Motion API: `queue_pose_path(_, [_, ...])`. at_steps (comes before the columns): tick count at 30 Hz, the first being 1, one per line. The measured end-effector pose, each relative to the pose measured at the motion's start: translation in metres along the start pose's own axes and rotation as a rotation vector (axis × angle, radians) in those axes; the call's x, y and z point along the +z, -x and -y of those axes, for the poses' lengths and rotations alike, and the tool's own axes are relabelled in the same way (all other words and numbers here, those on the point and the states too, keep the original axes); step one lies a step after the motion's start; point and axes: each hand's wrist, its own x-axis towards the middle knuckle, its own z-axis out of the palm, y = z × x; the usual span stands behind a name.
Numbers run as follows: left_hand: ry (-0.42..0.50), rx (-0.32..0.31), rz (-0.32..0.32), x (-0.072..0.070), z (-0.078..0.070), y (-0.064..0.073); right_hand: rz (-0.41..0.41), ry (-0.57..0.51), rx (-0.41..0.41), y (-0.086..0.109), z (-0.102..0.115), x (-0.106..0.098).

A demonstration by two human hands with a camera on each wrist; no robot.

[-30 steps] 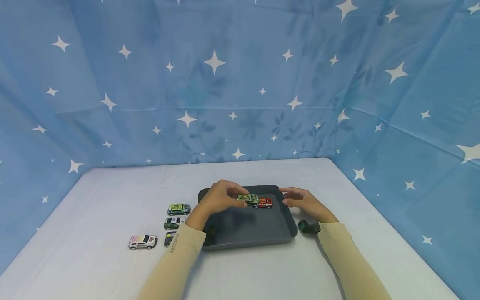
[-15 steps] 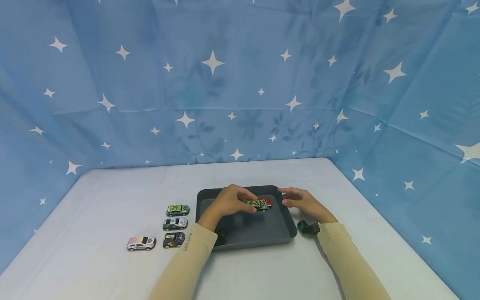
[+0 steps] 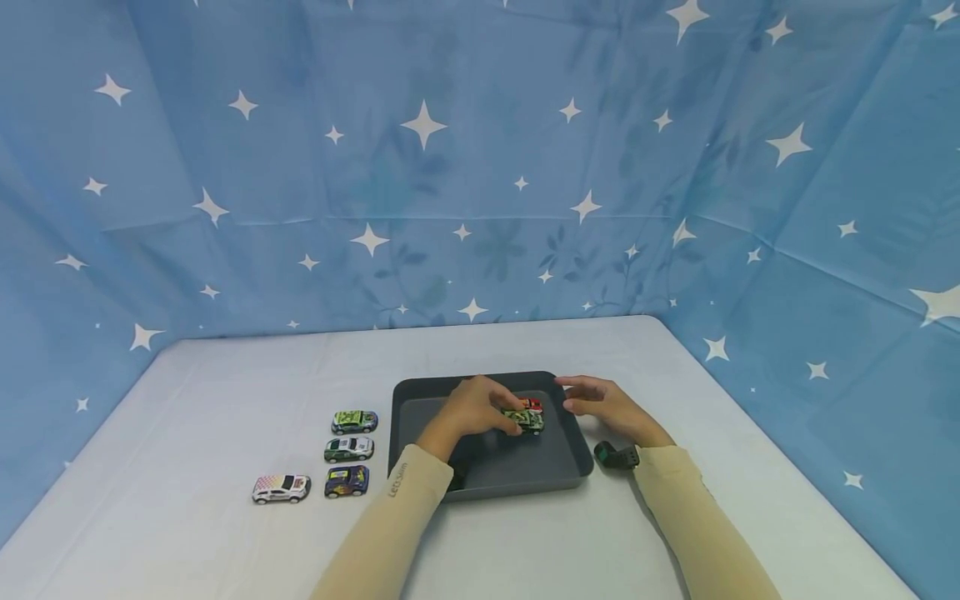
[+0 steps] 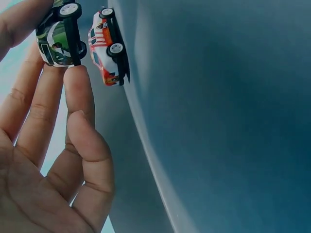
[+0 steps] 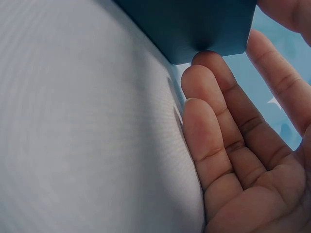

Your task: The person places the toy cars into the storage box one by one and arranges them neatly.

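My left hand (image 3: 476,408) is over the dark grey tray (image 3: 517,483), pinching a green camouflage toy car (image 3: 528,421) between thumb and fingers. In the left wrist view, this car's wheels (image 4: 69,9) show beside the fingertips. Just behind it in the tray sits a red and white toy car (image 4: 104,46), partly hidden in the head view. At the tray's right side, my right hand (image 3: 611,408) rests its fingertips against the outer wall near the far corner. Its fingers (image 5: 201,126) are loosely bent in the right wrist view.
Left of the tray, a yellow-green toy car (image 3: 354,422), a white and green one (image 3: 348,449) and a dark purple one (image 3: 347,481) stand in a column. A white toy car (image 3: 281,488) is farther left. A blue star-patterned curtain (image 3: 480,167) encloses the white table (image 3: 225,400).
My left hand has moved right and slightly toward me with the camouflage car, from beside the red car to in front of it. My right hand stays at the tray's side.
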Motion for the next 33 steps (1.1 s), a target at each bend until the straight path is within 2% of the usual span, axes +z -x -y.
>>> queue_pose_path(13, [-0.117, -0.112, 0.015, 0.011, -0.009, -0.007, 0.009, -0.003, -0.025, 0.001, -0.001, 0.0])
queue_pose_path(23, [-0.164, -0.129, 0.04, 0.013, -0.015, -0.008, -0.003, -0.013, -0.015, 0.0, 0.0, -0.003])
queue_pose_path(33, [-0.135, -0.121, 0.063, 0.007, -0.015, -0.007, 0.0, -0.004, -0.004, 0.0, 0.0, -0.001])
